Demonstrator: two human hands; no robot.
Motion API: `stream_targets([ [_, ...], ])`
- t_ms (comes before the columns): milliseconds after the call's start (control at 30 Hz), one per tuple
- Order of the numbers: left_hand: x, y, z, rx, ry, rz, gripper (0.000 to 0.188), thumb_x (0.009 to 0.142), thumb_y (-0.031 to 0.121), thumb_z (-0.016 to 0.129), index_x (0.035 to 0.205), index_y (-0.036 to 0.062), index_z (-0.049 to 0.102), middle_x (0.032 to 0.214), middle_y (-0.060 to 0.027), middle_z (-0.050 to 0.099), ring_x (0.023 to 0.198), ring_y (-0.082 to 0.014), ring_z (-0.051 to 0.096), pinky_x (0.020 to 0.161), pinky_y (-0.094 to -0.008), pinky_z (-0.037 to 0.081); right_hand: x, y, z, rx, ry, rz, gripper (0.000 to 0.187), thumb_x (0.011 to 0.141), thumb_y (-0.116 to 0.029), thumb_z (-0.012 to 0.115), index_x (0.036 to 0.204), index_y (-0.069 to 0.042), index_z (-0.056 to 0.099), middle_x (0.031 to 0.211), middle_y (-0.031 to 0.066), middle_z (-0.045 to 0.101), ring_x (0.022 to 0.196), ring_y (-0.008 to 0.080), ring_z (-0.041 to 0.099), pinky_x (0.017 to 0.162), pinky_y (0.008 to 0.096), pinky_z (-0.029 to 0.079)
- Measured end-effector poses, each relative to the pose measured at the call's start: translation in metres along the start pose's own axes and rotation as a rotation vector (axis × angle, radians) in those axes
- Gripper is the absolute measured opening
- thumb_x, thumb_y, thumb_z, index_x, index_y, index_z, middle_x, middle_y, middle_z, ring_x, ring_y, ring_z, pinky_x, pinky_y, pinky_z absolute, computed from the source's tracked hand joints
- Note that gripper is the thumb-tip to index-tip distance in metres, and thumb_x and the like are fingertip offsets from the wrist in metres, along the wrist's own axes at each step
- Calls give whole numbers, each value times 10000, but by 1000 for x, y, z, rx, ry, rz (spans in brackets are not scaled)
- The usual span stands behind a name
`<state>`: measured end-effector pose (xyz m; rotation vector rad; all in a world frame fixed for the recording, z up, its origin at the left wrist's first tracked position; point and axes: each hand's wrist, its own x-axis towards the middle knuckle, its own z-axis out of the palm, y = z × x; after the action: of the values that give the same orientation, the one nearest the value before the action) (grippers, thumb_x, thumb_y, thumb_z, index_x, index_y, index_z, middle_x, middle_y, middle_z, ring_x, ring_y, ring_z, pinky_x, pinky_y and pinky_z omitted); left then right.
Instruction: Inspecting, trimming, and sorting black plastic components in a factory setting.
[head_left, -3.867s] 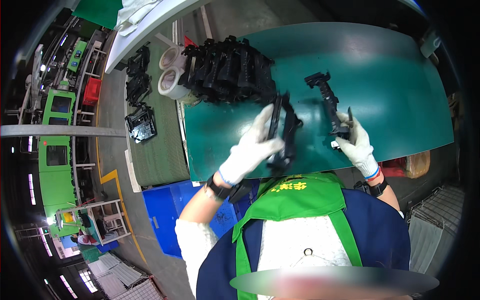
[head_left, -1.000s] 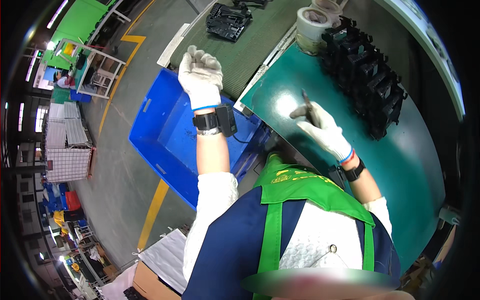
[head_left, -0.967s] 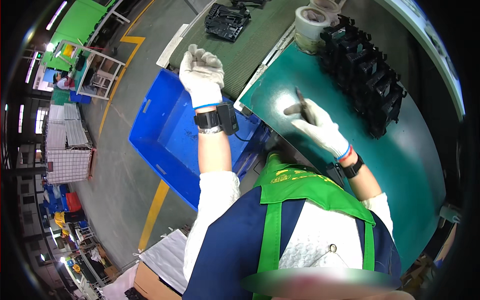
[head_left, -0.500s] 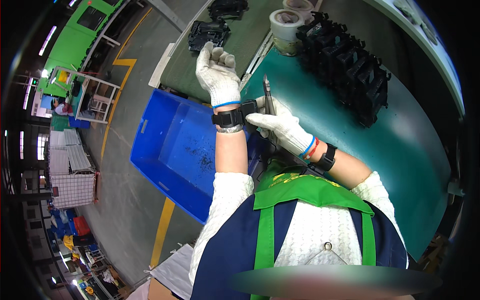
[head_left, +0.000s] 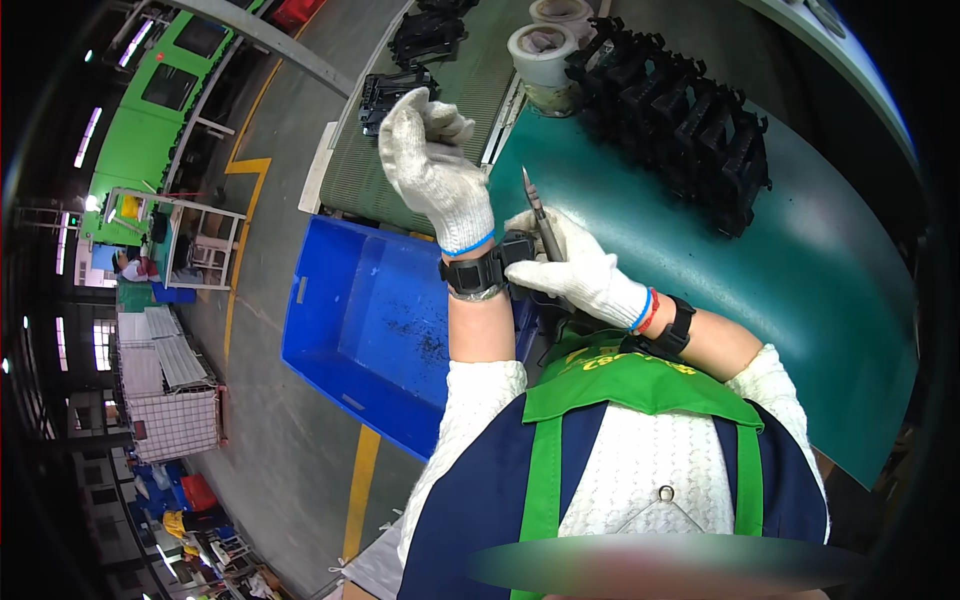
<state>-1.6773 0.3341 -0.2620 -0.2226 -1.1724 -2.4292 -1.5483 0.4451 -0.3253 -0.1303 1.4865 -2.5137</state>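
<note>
Steel blade on a slim grey handle, a small trimming knife (head_left: 540, 222), stands nearly upright in the right hand (head_left: 572, 270), its tip pointing up and away over the near edge of the green work table (head_left: 800, 300). That white knitted glove is closed around the handle, fingers wrapped tight with no gap showing, and it presses against the black wrist device (head_left: 490, 272) strapped on the raised left forearm. The left hand (head_left: 432, 170), also in a white knitted glove, is lifted with fingers loosely curled and holds nothing that can be made out.

To handle this well, in my judgement, the point should stay turned away from the left wrist, and the right hand's grip should remain firm and low on the handle.

Farther out, a row of black moulded plastic parts (head_left: 675, 105) lies on the table beside two rolls of pale tape (head_left: 543, 60). A blue plastic crate (head_left: 375, 320) sits on the floor at the left.
</note>
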Motion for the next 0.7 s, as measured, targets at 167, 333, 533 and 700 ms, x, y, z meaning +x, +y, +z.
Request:
stream_targets([
  [167,-12,17,15,243,-113,256,234,1021,179,613,1099,-19,712,858,-97,712,724,-163,655,643,-283,554,1,-13,1,-180,-69,81,626,824,-54,869,1344,20,528,1172,103,621,1078,161,646,908,348,594],
  [333,-13,14,18,526,-158,530,189,996,85,623,1106,-32,723,857,-107,717,765,-179,677,685,-284,567,-1,-11,1,-130,-8,79,624,826,-47,866,1349,20,532,1166,100,628,1074,164,654,928,352,594],
  [533,-1,-4,9,776,-259,733,159,952,62,662,1066,-10,747,910,-123,737,779,-215,694,709,-323,576,-2,-20,-1,-48,-48,64,606,839,-127,874,1331,15,550,1033,50,650,797,100,629,671,263,540],
  [700,6,-29,9,1003,-335,816,178,918,115,704,1073,45,759,955,-129,746,799,-288,707,735,-397,589,-10,-23,1,-22,61,84,601,871,-234,859,1333,2,555,921,4,645,633,43,540,529,234,427],
])
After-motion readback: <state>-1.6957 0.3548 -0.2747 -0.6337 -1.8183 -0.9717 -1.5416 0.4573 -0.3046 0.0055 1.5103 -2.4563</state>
